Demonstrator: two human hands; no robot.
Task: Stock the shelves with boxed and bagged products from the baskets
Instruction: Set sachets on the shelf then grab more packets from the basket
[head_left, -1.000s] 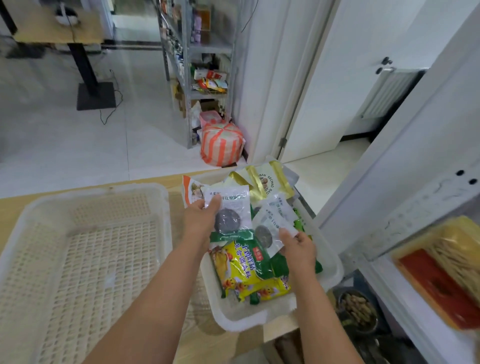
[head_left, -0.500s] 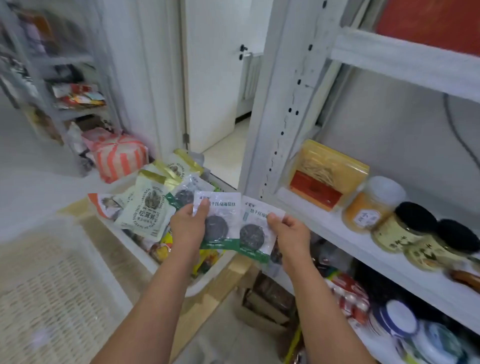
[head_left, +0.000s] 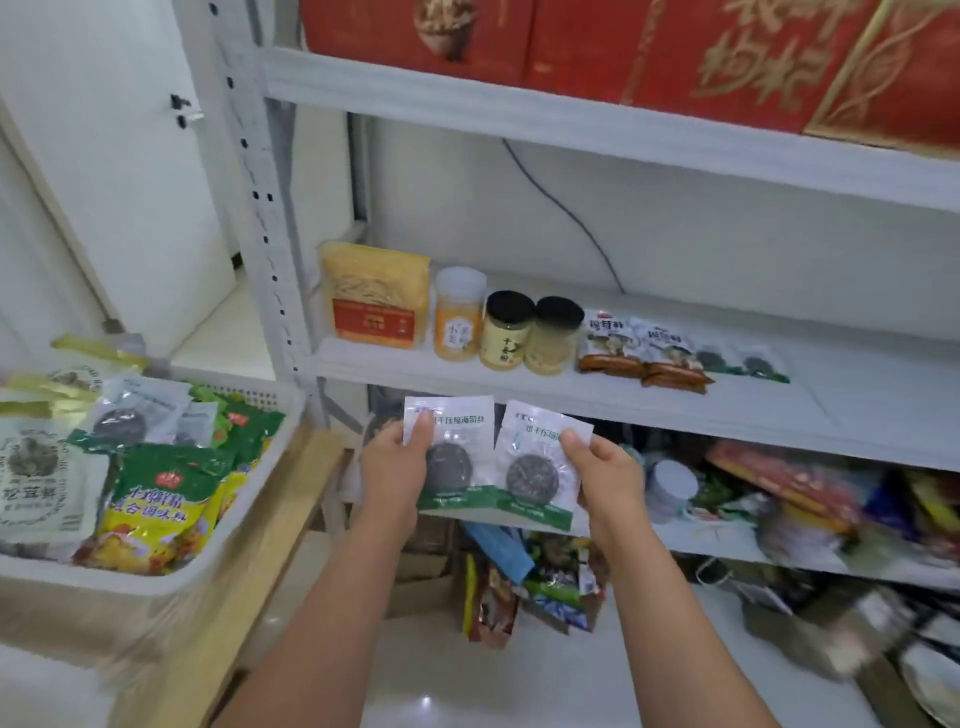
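White basket (head_left: 130, 592) at far left, heaped with bagged goods. Left hand (head_left: 395, 467) pinches the left packet (head_left: 460, 452), clear film over a dark pressed disc, at its left edge with the thumb on the front. Right hand (head_left: 610, 478) pinches the right packet (head_left: 535, 467) at its right edge. Both hang just below the front lip of the middle shelf (head_left: 831, 395), inner edges overlapping. Matching packets (head_left: 743, 364) lie flat there. Risk: edge-only grips on slick film; a packet may slip into the clutter below, or snag the lip.

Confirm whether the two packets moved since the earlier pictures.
Yes. The packets, earlier over the basket, are now right of it, held in front of the shelf.
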